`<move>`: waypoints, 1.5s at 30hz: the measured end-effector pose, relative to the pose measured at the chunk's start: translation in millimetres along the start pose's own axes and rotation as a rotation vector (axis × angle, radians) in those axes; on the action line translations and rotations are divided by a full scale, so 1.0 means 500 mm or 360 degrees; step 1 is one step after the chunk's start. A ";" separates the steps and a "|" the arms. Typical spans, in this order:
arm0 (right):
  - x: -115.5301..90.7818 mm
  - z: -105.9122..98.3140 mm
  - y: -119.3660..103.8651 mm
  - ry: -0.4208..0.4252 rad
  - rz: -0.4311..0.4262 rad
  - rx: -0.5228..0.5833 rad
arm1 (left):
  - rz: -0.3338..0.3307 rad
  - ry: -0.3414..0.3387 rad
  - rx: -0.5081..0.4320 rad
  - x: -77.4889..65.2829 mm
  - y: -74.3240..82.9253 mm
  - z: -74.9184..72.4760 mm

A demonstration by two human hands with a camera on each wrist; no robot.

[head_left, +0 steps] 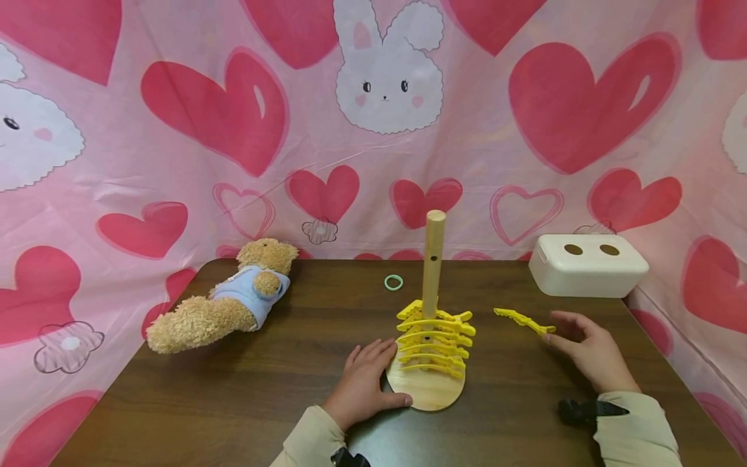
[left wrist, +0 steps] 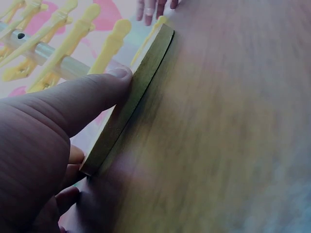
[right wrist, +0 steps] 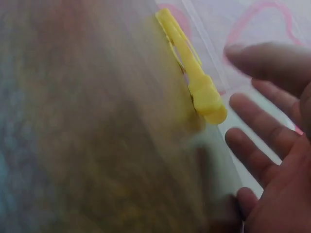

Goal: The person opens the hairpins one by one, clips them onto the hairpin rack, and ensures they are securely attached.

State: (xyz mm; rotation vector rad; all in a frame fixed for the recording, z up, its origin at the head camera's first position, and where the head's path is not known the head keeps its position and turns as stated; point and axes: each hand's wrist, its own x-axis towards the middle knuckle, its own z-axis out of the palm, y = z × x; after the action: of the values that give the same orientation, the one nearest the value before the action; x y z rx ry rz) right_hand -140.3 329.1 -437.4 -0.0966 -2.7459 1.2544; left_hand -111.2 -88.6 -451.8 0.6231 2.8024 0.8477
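A round wooden base carries an upright wooden post, with several yellow hair clips clipped one above another around its lower part. My left hand holds the base at its left side; in the left wrist view the thumb lies on the rim and the other fingers are partly hidden. One loose yellow hair clip lies on the table to the right of the post. Beside its near end is my right hand, fingers apart; the right wrist view shows this clip outside the fingers.
A teddy bear in a blue top lies at the left on the dark wooden table. Behind the stand is a small green ring. At the back right stands a white box with two round holes, before a pink heart-patterned cloth.
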 end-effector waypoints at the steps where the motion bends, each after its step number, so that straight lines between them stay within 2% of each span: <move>1: 0.001 0.000 0.003 -0.0012 0.0011 -0.0003 | 0.0000 0.0001 0.0001 0.000 0.000 0.000; 11: 0.013 -0.007 0.025 -0.0114 0.0044 -0.0122 | -0.0006 -0.0010 -0.0016 0.001 0.004 -0.001; 15: 0.010 -0.002 0.028 0.0000 0.0017 -0.0121 | -0.0013 -0.0010 -0.0013 0.000 0.003 -0.001; 20: 0.005 0.005 0.020 0.0127 0.0010 0.0080 | -0.0026 -0.0018 -0.0033 -0.002 0.002 -0.001; 23: 0.004 0.007 0.006 0.0164 -0.0029 0.0163 | -0.0030 -0.0025 -0.0047 -0.003 0.003 -0.001; 30: -0.007 -0.008 -0.046 0.0258 -0.0240 0.0118 | -0.0025 -0.0029 -0.0059 -0.002 0.003 -0.002; 37: -0.025 -0.028 -0.112 0.0290 -0.0357 0.0179 | -0.0021 -0.0026 -0.0056 -0.001 0.003 -0.001; 45: -0.046 -0.030 -0.168 0.0308 -0.0479 0.0297 | -0.0021 -0.0043 -0.0047 -0.003 0.003 -0.003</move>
State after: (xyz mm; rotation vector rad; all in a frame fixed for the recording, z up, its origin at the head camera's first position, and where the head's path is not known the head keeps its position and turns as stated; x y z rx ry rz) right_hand -116.2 282.7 -365.9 0.1947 -2.3604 1.3282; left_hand -109.5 -88.7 -449.8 0.6062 2.7617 0.8697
